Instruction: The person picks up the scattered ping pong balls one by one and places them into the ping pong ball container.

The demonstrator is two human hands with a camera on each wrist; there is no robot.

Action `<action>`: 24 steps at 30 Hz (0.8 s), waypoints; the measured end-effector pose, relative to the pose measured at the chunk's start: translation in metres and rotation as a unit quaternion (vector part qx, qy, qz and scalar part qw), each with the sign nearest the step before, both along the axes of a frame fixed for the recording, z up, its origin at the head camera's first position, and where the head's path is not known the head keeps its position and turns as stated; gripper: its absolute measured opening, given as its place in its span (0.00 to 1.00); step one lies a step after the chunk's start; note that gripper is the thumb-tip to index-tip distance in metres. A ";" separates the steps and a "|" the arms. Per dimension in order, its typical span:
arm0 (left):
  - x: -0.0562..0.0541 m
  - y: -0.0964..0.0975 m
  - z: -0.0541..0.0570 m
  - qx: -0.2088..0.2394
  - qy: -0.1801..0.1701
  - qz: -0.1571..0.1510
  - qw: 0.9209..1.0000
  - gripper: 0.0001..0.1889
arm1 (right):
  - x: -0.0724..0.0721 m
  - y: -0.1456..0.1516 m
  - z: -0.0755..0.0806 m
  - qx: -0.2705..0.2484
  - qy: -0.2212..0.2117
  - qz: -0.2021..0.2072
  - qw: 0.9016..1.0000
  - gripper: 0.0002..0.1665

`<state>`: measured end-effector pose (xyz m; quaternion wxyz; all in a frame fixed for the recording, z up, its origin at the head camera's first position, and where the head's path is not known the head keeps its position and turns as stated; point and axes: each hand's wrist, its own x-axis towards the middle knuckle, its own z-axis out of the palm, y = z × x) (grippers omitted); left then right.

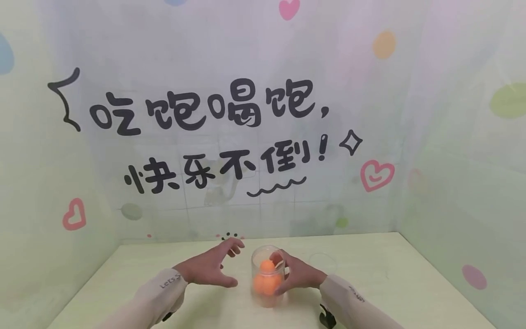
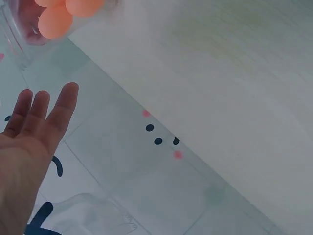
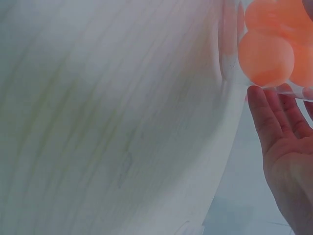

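Note:
A clear jar (image 1: 268, 302) with several orange balls (image 1: 267, 282) in it stands upright on the table in the head view. My right hand (image 1: 303, 272) grips it from the right, thumb at the near side and fingers round the far side. In the right wrist view, fingertips lie against the jar's clear wall (image 3: 229, 58). To the left of the jar is my left hand (image 1: 210, 267), apart from it, thumb and fingers spread toward it. The left wrist view shows that hand's fingers (image 2: 61, 110) held out with nothing in them.
The pale table (image 1: 370, 278) runs back to a printed wall sheet (image 1: 230, 45) with dark lettering and hearts. Similar sheets hang at the left and right sides. A faint ring shape (image 1: 323, 261) shows on the table right of the jar.

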<state>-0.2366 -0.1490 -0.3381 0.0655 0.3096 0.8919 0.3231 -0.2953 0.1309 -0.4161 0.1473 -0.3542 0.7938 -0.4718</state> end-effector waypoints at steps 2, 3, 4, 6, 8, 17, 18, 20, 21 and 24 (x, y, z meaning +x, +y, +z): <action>0.003 0.001 0.003 -0.020 0.010 -0.016 1.000 0.38 | 0.001 0.001 0.000 -0.002 -0.002 -0.002 1.000 0.41; 0.005 0.002 0.004 -0.032 0.016 -0.024 0.999 0.38 | 0.001 0.001 0.000 -0.003 -0.003 -0.001 1.000 0.42; 0.007 0.002 0.005 -0.045 0.023 -0.033 0.998 0.38 | 0.001 0.001 0.000 -0.004 -0.004 -0.001 1.000 0.42; 0.011 0.003 0.006 -0.062 0.033 -0.053 0.996 0.38 | 0.001 0.001 -0.001 -0.003 -0.003 -0.001 1.000 0.42; 0.015 0.004 0.005 -0.070 0.045 -0.075 0.994 0.37 | 0.001 0.001 0.000 0.000 -0.003 0.001 1.000 0.42; 0.035 0.021 -0.008 -0.104 0.077 -0.180 0.975 0.30 | 0.000 0.001 0.006 0.013 -0.012 -0.007 1.000 0.41; 0.038 0.023 -0.009 -0.107 0.078 -0.193 0.972 0.29 | 0.000 0.001 0.005 0.014 -0.012 -0.007 1.000 0.41; 0.043 0.027 -0.014 -0.111 0.093 -0.219 0.965 0.26 | -0.002 0.001 0.004 0.014 -0.014 -0.008 1.000 0.41; 0.045 0.029 -0.015 -0.112 0.101 -0.230 0.961 0.25 | -0.002 0.000 0.004 0.013 -0.014 -0.008 1.000 0.41; 0.050 0.033 -0.021 -0.110 0.133 -0.252 0.952 0.22 | -0.003 0.000 0.003 0.014 -0.010 -0.010 1.000 0.41</action>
